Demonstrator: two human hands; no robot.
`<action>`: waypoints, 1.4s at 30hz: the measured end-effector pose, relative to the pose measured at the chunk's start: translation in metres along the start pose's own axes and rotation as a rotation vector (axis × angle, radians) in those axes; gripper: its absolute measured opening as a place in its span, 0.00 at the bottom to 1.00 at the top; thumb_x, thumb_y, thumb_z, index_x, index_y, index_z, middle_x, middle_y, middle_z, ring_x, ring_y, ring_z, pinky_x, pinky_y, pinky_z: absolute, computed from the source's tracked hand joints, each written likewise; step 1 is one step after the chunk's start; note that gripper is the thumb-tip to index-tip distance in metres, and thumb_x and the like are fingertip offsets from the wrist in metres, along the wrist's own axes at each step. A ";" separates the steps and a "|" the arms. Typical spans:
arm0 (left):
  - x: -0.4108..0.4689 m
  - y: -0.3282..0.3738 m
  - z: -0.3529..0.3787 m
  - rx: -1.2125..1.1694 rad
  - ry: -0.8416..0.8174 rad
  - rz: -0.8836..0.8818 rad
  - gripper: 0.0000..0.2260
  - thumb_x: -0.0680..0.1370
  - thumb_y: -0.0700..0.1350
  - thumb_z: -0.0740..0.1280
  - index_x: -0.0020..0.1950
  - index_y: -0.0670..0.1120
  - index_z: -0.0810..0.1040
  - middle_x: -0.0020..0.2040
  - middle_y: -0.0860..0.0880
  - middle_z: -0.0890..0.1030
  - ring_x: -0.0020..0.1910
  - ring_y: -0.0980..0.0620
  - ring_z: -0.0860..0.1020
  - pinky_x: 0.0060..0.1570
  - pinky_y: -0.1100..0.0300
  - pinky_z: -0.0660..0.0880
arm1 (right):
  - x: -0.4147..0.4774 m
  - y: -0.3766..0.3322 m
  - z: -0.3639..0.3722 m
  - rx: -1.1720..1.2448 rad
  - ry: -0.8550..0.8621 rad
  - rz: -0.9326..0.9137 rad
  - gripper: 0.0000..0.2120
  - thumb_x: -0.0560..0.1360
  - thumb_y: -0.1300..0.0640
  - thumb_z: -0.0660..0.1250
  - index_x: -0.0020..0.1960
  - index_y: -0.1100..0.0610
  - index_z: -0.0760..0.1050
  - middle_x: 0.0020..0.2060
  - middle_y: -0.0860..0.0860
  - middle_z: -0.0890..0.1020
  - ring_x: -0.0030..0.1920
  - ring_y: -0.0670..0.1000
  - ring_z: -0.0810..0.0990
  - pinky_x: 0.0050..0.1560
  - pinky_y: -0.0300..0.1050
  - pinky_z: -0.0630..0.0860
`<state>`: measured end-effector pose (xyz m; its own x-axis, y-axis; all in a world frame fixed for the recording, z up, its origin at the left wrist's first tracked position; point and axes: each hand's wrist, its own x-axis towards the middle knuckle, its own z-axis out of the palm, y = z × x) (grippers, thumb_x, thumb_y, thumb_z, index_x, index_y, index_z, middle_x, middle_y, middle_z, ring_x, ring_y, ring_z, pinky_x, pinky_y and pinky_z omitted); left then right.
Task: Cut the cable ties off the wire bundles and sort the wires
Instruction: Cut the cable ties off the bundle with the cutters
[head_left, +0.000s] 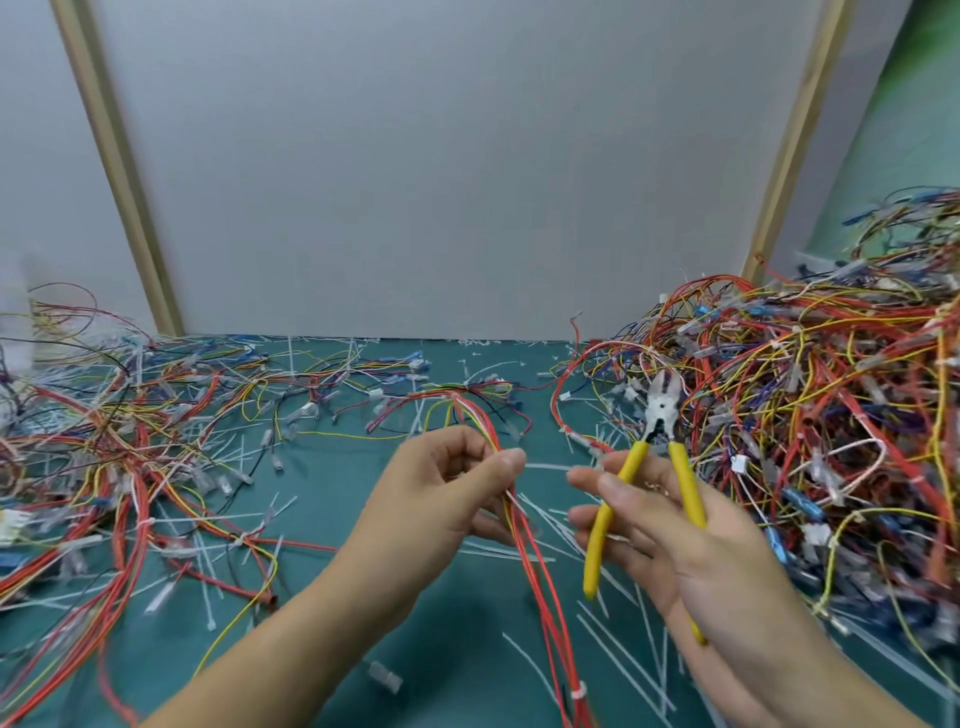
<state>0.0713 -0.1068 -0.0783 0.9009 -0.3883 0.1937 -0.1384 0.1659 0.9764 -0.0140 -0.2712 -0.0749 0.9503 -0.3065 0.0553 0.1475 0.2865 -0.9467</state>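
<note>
Above the green surface (467, 639), the left grip (447, 499) pinches one wire bundle (537, 577); one cable tie (578, 692) binds it below. The right grip (675, 540) clasps one pair of cutters (661, 413). Outboard lie the left heap (104, 441) and right heap (805, 415), both cropped, strands uncountable.

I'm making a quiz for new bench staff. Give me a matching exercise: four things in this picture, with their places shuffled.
Things
1 cutters
2 red wire bundle
3 big wire heap
4 cut cable ties
Places
A loose on the green mat
B in the right hand
C pinched in the left hand
D piled on the far right
Pairs: 1-B, 2-C, 3-D, 4-A
</note>
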 end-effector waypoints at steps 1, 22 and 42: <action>-0.001 -0.001 0.002 0.022 -0.030 -0.015 0.10 0.78 0.38 0.69 0.38 0.40 0.75 0.31 0.46 0.74 0.30 0.47 0.80 0.32 0.57 0.80 | 0.000 0.001 -0.001 -0.044 0.014 -0.036 0.22 0.64 0.55 0.73 0.56 0.60 0.78 0.49 0.57 0.86 0.43 0.57 0.86 0.43 0.45 0.83; -0.008 -0.005 0.007 -0.229 -0.342 -0.237 0.09 0.72 0.37 0.74 0.50 0.41 0.79 0.46 0.37 0.84 0.44 0.43 0.85 0.42 0.57 0.81 | 0.006 0.004 -0.008 -0.455 0.007 -0.166 0.09 0.75 0.68 0.70 0.48 0.55 0.79 0.35 0.47 0.84 0.34 0.47 0.83 0.34 0.38 0.79; 0.003 0.007 -0.011 -0.114 -0.023 0.005 0.18 0.73 0.31 0.72 0.57 0.49 0.83 0.54 0.36 0.82 0.37 0.41 0.83 0.35 0.60 0.80 | -0.002 -0.010 -0.015 -1.054 -0.153 -0.281 0.22 0.73 0.32 0.54 0.46 0.48 0.74 0.36 0.50 0.80 0.32 0.46 0.75 0.38 0.40 0.71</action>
<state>0.0775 -0.0965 -0.0724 0.8907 -0.4075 0.2014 -0.0935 0.2694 0.9585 -0.0214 -0.2871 -0.0706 0.9543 -0.1025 0.2809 0.1250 -0.7167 -0.6861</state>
